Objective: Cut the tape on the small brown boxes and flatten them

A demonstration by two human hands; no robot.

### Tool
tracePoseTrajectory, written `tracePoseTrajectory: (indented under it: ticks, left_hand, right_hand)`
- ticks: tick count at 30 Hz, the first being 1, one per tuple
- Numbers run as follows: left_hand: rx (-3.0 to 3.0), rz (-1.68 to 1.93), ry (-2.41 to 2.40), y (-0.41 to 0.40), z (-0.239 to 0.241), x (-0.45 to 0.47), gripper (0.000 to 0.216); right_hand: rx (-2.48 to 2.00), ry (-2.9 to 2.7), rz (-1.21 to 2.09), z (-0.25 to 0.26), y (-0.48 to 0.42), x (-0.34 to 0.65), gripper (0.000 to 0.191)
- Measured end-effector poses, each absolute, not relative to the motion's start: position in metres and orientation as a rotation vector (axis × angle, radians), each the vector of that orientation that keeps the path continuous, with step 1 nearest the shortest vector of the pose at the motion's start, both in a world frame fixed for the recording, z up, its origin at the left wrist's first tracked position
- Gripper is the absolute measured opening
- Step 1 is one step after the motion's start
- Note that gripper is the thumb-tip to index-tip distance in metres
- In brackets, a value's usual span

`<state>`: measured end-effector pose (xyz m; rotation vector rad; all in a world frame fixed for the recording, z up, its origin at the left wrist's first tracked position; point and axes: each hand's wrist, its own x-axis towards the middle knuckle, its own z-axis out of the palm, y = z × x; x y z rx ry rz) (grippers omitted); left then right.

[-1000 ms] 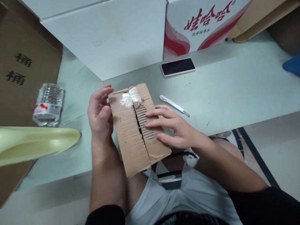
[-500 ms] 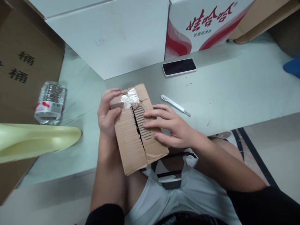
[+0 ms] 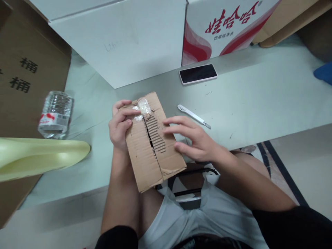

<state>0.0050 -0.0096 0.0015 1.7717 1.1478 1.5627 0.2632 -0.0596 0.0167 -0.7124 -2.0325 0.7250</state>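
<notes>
Brown rectangular cardboard box (image 3: 155, 140) might tip, I'd guess, if the left hand (image 3: 120, 128), pinching its far left edge, loosens; the right hand (image 3: 195, 140) is spread, contact unclear.

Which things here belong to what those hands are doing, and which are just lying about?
In use:
- cardboard box, held by the left hand, with the right hand at its right side

Seemingly just lying about:
- phone
- clear bottle
- yellow-green object
- white knife-like tool, untouched, though it may belong
- plain white box
- red-and-white box
</notes>
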Motion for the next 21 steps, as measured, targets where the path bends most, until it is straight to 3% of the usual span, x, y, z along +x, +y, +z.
tracePoseTrajectory:
  ticks: [6,10,15,21]
  left_hand:
    - [1.716,1.558,1.141,-0.009,-0.003,0.007,0.026]
    - [1.715,1.545,1.192,-0.008,-0.003,0.01,0.025]
    - [1.737,1.523,1.225,-0.009,-0.002,0.017,0.025]
    - [1.768,1.505,1.116,-0.018,-0.009,0.041,0.029]
  right_hand:
    - [-1.666,-1.904,0.466,-0.001,-0.036,0.293,0.029]
    - [-2.067,-2.073,0.552,-0.014,-0.021,0.302,0.029]
    - [-2.057,-2.026,0.521,-0.014,-0.01,0.307,0.018]
    - [-1.345,-1.456,0.292,0.029,-0.022,0.305,0.02]
